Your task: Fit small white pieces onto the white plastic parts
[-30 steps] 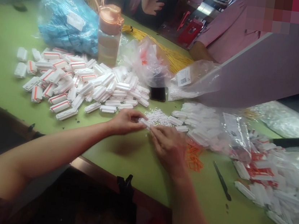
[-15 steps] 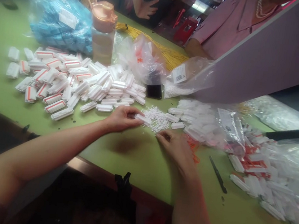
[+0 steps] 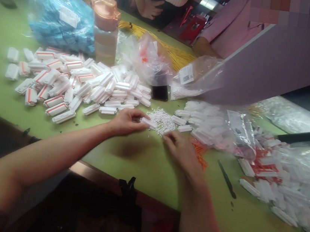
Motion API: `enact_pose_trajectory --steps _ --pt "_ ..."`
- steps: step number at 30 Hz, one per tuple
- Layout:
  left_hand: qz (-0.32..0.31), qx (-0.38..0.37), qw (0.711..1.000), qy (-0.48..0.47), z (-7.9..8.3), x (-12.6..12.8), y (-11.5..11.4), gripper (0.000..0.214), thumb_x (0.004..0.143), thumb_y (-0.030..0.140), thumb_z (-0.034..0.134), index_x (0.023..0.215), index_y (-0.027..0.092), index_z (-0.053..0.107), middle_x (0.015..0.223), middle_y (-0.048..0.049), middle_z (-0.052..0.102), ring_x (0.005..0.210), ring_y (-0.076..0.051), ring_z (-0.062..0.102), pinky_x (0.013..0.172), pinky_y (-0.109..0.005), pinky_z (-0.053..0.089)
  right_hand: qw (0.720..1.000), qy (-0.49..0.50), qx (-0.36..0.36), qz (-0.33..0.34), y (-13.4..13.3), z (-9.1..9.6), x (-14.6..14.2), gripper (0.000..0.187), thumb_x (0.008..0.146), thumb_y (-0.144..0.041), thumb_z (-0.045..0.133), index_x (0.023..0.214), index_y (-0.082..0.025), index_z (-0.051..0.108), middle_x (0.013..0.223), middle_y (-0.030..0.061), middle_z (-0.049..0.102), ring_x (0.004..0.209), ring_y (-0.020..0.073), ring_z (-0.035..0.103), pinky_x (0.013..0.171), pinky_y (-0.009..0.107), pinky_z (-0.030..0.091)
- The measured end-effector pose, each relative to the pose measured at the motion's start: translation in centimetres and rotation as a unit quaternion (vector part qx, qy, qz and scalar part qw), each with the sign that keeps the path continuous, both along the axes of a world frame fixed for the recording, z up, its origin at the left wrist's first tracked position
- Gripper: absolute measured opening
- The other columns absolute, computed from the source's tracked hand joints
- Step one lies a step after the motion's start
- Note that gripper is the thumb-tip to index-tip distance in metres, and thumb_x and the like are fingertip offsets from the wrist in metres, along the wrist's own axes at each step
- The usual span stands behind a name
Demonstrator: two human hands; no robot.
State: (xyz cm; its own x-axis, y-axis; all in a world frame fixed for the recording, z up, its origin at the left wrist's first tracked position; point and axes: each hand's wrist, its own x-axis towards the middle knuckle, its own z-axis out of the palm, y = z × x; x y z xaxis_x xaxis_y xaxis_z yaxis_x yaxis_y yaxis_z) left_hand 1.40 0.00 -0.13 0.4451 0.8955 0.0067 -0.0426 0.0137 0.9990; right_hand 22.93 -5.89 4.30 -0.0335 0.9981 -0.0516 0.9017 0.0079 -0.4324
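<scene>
My left hand (image 3: 127,121) pinches one end of a white plastic connector housing (image 3: 148,123) between thumb and fingers, just above the table. Beside it lies a heap of tiny white plastic pieces (image 3: 162,120). At the near right edge of that heap is my right hand (image 3: 175,141), thumb and fingertips drawn together; whether a small piece sits between them is too small to make out. Left of my hands spreads a large pile of white housings (image 3: 97,82), several with orange strips. Right of the heap are more white housings (image 3: 209,122) and orange plastic strips (image 3: 201,157).
A water bottle (image 3: 105,31) stands behind the left pile, beside a bag of blue parts (image 3: 62,18). A phone (image 3: 160,93) and clear bags (image 3: 196,76) lie behind the heap. A slim dark tool (image 3: 226,179) rests at right. Two people are across the table.
My right hand's fingertips have shifted slightly at the edge of the heap and curled in. My left hand keeps the housing in the same place. The view has tilted a little.
</scene>
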Motion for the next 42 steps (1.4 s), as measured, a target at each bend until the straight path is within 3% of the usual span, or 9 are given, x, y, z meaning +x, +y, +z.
enact_pose_trajectory --steps 3,6,14,20,24,30,36,42 --pt "-0.018 0.023 0.999 0.017 -0.2 0.0 0.0 0.041 0.069 0.039 0.074 0.097 0.009 0.071 0.063 -0.0008 0.062 0.053 -0.005 0.048 0.050 -0.017 0.037 0.987 0.081 0.134 0.024 0.0 0.2 -0.5 0.016 0.088 -0.033 0.051 0.081 -0.021 0.059 0.085 0.0044 0.065 0.079 0.0185 0.059 0.070 0.032 0.043" --pt "-0.044 0.048 0.998 0.026 -0.2 -0.1 -0.1 0.038 0.071 0.038 0.071 0.098 0.010 0.071 0.062 -0.0003 0.061 0.052 -0.005 0.046 0.049 -0.017 0.036 0.970 0.093 0.214 0.064 -0.1 0.1 -1.6 0.015 0.090 -0.031 0.051 0.082 -0.021 0.059 0.084 0.0035 0.065 0.081 0.0177 0.058 0.073 0.032 0.043" --pt "-0.062 0.078 0.994 0.044 0.2 -0.3 -0.2 0.038 0.070 0.036 0.072 0.097 0.010 0.071 0.056 0.0021 0.056 0.049 -0.004 0.043 0.049 -0.017 0.035 0.947 -0.025 0.300 0.115 0.0 -1.2 -2.8 0.017 0.094 -0.027 0.050 0.083 -0.020 0.061 0.082 0.0032 0.068 0.080 0.0168 0.059 0.071 0.031 0.036" --pt "-0.063 0.075 0.995 0.033 0.1 -0.2 -0.3 0.039 0.070 0.037 0.073 0.098 0.010 0.071 0.059 0.0010 0.059 0.051 -0.005 0.045 0.049 -0.017 0.035 0.909 -0.158 0.364 0.131 -0.2 -0.9 -3.3 0.015 0.093 -0.022 0.052 0.082 -0.020 0.062 0.078 0.0006 0.069 0.074 0.0154 0.055 0.071 0.032 0.030" --pt "-0.051 0.057 0.997 0.022 0.1 -0.2 -0.3 0.036 0.069 0.035 0.073 0.095 0.010 0.071 0.056 0.0028 0.056 0.049 -0.004 0.043 0.048 -0.017 0.034 0.908 -0.154 0.365 0.139 -0.4 -0.9 -3.4 0.015 0.093 -0.022 0.053 0.084 -0.021 0.065 0.081 0.0007 0.070 0.076 0.0154 0.055 0.071 0.032 0.030" --pt "-0.034 -0.047 0.997 -0.044 -0.1 -0.2 -0.2 0.042 0.067 0.037 0.077 0.098 0.009 0.070 0.062 -0.0009 0.063 0.052 -0.006 0.052 0.050 -0.018 0.039 0.928 -0.099 0.332 0.134 -0.4 -1.1 -3.1 0.018 0.093 -0.029 0.054 0.099 -0.023 0.071 0.088 0.0026 0.071 0.081 0.0171 0.058 0.070 0.032 0.035" --pt "-0.002 -0.089 0.991 -0.105 -0.2 -0.1 0.1 0.045 0.062 0.036 0.081 0.097 0.011 0.070 0.077 -0.0059 0.072 0.064 -0.011 0.064 0.062 -0.023 0.051 0.957 0.061 0.267 0.096 -0.2 -0.7 -2.3 0.021 0.093 -0.032 0.052 0.099 -0.023 0.069 0.093 0.0048 0.070 0.087 0.0177 0.062 0.074 0.032 0.043" --pt "0.031 -0.067 0.992 -0.098 -0.2 0.0 0.3 0.047 0.061 0.037 0.082 0.098 0.011 0.071 0.080 -0.0057 0.072 0.068 -0.011 0.064 0.064 -0.023 0.051 0.968 -0.056 0.155 0.188 0.0 -2.1 -1.9 0.014 0.090 -0.031 0.058 0.083 -0.023 0.068 0.085 0.0021 0.070 0.082 0.0177 0.061 0.072 0.033 0.034"
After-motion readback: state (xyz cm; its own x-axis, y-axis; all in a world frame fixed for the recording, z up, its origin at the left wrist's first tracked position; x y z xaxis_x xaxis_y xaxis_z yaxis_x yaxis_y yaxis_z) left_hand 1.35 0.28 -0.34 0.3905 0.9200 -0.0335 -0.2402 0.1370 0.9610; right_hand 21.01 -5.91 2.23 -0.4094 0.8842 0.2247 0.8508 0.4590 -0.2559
